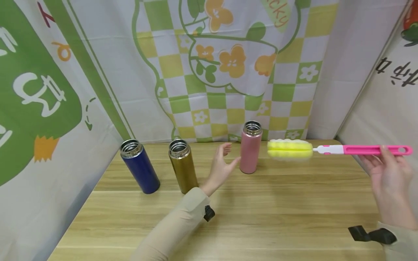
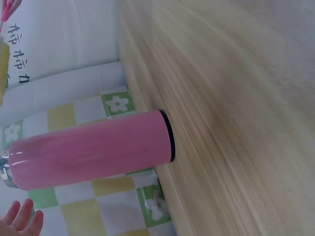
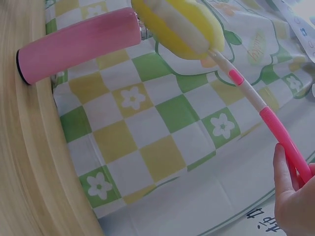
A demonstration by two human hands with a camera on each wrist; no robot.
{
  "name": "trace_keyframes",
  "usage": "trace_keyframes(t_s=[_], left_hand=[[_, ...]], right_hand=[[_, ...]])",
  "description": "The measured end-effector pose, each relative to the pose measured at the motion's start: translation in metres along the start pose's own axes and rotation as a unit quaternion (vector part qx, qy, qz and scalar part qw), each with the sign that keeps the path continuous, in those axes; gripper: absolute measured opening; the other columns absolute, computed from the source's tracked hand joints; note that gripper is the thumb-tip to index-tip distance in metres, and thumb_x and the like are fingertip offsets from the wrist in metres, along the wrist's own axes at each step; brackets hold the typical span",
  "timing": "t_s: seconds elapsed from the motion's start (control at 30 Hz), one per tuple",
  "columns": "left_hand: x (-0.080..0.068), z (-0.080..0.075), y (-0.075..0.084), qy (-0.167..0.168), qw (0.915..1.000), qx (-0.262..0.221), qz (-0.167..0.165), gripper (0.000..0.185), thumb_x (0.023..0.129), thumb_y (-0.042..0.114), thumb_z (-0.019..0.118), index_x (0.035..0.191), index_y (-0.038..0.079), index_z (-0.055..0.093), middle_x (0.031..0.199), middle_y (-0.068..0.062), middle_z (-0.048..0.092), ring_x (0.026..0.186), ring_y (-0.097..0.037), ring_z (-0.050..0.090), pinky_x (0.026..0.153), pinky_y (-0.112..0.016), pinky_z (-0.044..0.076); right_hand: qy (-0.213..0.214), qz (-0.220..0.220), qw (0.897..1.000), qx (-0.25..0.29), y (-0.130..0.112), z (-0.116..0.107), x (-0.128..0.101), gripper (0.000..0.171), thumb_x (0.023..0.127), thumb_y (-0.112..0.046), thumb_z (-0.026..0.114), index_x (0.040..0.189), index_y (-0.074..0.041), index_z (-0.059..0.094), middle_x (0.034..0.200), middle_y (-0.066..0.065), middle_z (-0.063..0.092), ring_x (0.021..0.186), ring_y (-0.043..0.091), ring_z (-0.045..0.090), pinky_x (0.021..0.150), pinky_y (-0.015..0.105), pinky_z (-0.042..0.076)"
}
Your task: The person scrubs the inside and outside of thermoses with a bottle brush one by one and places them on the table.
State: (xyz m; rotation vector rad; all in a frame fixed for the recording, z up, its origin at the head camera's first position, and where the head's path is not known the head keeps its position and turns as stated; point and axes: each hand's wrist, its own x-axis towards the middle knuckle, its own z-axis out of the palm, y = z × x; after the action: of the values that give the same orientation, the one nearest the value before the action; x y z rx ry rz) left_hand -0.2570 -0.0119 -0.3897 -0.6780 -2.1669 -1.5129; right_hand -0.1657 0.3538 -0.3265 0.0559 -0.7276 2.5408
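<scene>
My right hand (image 1: 390,174) grips the pink handle of a bottle brush (image 1: 330,149), held level above the table's right side. Its yellow and white sponge head (image 1: 290,149) points left toward a pink bottle (image 1: 250,148). That bottle stands upright with its metal mouth uncovered. Just left of it is my left hand (image 1: 221,165), fingers loosely bent and thumb stretched toward the bottle, holding nothing. In the left wrist view, a few fingertips (image 2: 22,219) show near the neck of the pink bottle (image 2: 93,150).
A gold bottle (image 1: 183,168) stands partly behind my left forearm, and a blue bottle (image 1: 140,168) is farther left; both have uncovered mouths. All stand on a wood-grain table (image 1: 261,217). A printed cloth (image 1: 228,105) hangs along the back edge, with printed side walls.
</scene>
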Motion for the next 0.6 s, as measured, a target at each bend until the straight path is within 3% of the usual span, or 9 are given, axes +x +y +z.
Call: trace_keyframes(t_s=[0.37, 0.6], left_hand=[[0.024, 0.030, -0.016, -0.019, 0.9928, -0.046, -0.109, 0.065, 0.074, 0.015, 0.071, 0.124, -0.002, 0.033, 0.121, -0.019, 0.043, 0.111, -0.032, 0.045, 0.096, -0.041, 0.035], [0.033, 0.048, -0.022, -0.021, 0.9855, -0.059, -0.158, 0.076, 0.071, 0.019, 0.073, 0.131, 0.003, 0.029, 0.127, -0.018, 0.041, 0.117, -0.031, 0.041, 0.097, -0.044, 0.033]], right_hand=[[0.036, -0.006, 0.999, -0.017, 0.001, 0.006, 0.011, 0.015, 0.085, 0.000, 0.053, 0.098, 0.001, 0.045, 0.086, 0.016, 0.056, 0.082, 0.030, 0.063, 0.074, 0.038, 0.049], [0.043, -0.004, 0.999, -0.012, 0.003, 0.002, 0.015, 0.016, 0.084, 0.000, 0.055, 0.097, 0.001, 0.046, 0.084, 0.017, 0.057, 0.081, 0.031, 0.063, 0.073, 0.038, 0.049]])
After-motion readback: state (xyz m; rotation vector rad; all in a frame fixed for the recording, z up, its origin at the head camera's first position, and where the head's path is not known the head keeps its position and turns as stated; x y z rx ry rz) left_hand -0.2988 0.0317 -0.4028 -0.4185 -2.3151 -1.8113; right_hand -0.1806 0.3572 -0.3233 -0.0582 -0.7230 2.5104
